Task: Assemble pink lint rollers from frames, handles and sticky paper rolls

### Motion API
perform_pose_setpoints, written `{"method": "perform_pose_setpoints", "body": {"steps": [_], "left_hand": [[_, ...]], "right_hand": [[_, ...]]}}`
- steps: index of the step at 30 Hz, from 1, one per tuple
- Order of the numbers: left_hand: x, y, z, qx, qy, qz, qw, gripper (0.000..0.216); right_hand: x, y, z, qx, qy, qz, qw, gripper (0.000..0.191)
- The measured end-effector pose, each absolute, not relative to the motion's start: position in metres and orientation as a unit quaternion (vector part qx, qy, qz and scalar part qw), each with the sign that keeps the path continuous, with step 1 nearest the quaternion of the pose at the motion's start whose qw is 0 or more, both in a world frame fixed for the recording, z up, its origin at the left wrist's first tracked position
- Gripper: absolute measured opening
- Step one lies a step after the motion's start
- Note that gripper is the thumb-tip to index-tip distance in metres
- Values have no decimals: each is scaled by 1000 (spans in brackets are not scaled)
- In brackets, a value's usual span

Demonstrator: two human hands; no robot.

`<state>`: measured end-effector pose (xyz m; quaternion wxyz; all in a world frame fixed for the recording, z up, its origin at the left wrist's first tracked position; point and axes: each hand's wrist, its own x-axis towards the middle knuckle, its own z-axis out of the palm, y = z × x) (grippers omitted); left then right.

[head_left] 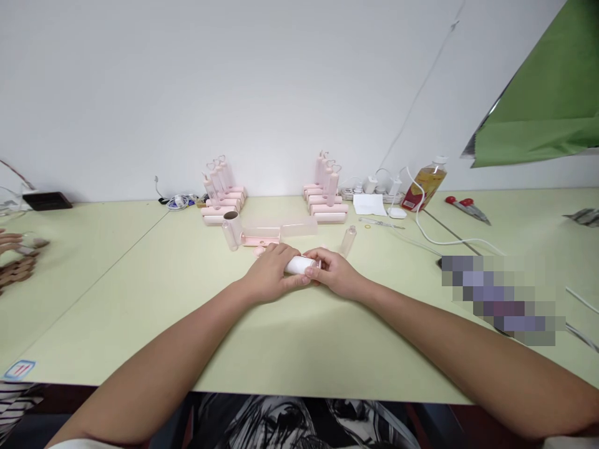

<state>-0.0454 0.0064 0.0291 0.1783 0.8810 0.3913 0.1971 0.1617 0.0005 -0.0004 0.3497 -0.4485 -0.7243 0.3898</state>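
Observation:
Both of my hands are together over the middle of the table, on a white lint roller roll (298, 265) lying nearly level. My left hand (272, 274) wraps the roll's left part. At its right end, my right hand (336, 272) has its fingers closed around the end, where a small pinkish-white part shows; its exact shape is hidden. Just beyond my left hand lie an open pink tray-like shell (261, 241) and a small pink piece (259, 251). A clear pink tube (349, 241) stands tilted beyond my right hand.
Finished-looking pink lint rollers stand in a left row (223, 202) and a right row (326, 202). A hollow-ended roll (233, 223), translucent cover (299, 227), tweezers (381, 222), drink bottle (425, 184), white cable (449, 242) and red-handled pliers (468, 209) lie around. Another person's hand (9, 240) is far left.

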Motion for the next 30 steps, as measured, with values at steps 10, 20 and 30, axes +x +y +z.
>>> {"method": "perform_pose_setpoints", "body": {"steps": [10, 20, 30], "left_hand": [[-46, 6, 30, 880, 391, 199, 184, 54], [-46, 7, 28, 881, 387, 203, 178, 53], [-45, 5, 28, 882, 386, 207, 176, 57]], "right_hand": [[162, 0, 0, -449, -720, 397, 349, 37], [162, -1, 0, -443, -713, 413, 353, 39], [160, -1, -3, -440, -705, 417, 369, 42]]}}
